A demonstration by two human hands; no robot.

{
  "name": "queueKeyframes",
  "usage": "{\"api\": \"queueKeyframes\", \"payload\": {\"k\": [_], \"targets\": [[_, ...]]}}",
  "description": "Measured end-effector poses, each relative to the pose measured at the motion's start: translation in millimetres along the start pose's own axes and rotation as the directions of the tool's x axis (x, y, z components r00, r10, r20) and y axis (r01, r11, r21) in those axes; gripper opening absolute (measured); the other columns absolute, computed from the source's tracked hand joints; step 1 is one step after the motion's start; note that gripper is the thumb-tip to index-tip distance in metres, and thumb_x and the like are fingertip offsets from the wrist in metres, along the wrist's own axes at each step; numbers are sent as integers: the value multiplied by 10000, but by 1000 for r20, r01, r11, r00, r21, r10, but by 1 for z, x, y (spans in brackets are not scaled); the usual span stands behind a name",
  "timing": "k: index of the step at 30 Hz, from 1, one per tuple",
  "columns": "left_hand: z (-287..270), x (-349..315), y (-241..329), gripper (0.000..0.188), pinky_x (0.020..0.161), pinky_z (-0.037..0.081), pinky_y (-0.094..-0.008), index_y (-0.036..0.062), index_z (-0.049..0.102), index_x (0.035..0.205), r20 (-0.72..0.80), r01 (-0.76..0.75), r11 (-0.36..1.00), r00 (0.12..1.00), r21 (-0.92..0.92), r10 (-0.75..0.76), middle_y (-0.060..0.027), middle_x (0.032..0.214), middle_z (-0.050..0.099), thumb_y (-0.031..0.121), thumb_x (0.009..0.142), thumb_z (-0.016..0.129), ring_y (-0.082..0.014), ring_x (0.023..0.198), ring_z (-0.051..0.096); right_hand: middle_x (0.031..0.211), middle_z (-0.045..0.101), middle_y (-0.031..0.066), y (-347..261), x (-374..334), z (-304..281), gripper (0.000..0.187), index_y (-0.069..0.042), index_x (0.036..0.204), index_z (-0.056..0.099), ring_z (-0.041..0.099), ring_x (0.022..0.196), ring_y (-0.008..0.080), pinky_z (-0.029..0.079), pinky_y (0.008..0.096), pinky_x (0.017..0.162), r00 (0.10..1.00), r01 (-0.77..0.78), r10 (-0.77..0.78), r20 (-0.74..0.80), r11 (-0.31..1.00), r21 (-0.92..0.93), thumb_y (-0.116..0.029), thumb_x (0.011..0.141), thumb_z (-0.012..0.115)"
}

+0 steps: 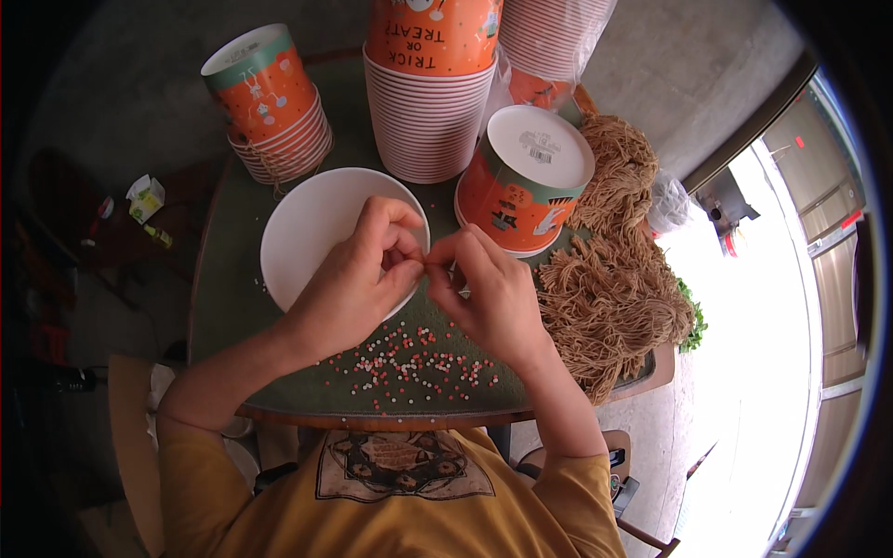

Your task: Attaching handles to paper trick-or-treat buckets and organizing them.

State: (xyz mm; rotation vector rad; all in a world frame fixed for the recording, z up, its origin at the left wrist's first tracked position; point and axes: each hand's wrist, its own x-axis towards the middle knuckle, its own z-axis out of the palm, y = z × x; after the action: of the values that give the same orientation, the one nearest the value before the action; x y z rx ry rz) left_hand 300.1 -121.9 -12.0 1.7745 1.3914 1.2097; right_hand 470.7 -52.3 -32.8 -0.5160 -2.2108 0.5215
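Close together at the right rim of a white paper bucket (312, 219), my two hands meet fingertip to fingertip. My left hand (349, 274) is closed in a pinch, partly over the bucket's mouth. Beside it, my right hand (493, 298) pinches too, its thumb and forefinger almost touching the left fingertips. Whatever lies between the fingers is too small and hidden to make out. Just below the hands, many small red and white beads (419, 367) are scattered on the green tabletop (279, 372).
Bundles of brown twine (614, 307) cover the table's right side. An upside-down orange bucket (512, 205) stands behind my right hand. Tall bucket stacks (428, 121) rise at the back, one wrapped in clear plastic (558, 37). A shorter stack (270, 102) stands back left.
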Motion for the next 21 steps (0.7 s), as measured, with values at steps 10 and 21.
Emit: {"api": "queueKeyframes", "payload": {"k": [10, 21], "targets": [[-4, 2, -8, 295, 693, 491, -280, 15, 385, 1122, 28, 19, 998, 999, -59, -17, -72, 834, 573, -46, 895, 564, -131, 763, 591, 807, 590, -28, -8, -1, -3, 96, -56, 934, 537, 522, 639, 22, 387, 169, 506, 771, -587, 505, 388, 329, 739, -146, 931, 571], [-4, 1, -3, 313, 721, 483, -268, 19, 386, 1128, 38, -54, 997, 998, -59, 56, -65, 867, 542, -76, 885, 559, -124, 770, 577, 716, 544, -27, -4, -10, 11, 89, -14, 927, 524, 485, 624, 20, 400, 188, 539, 881, -446, 451, 146, 684, 578, -45, 900, 604]]}}
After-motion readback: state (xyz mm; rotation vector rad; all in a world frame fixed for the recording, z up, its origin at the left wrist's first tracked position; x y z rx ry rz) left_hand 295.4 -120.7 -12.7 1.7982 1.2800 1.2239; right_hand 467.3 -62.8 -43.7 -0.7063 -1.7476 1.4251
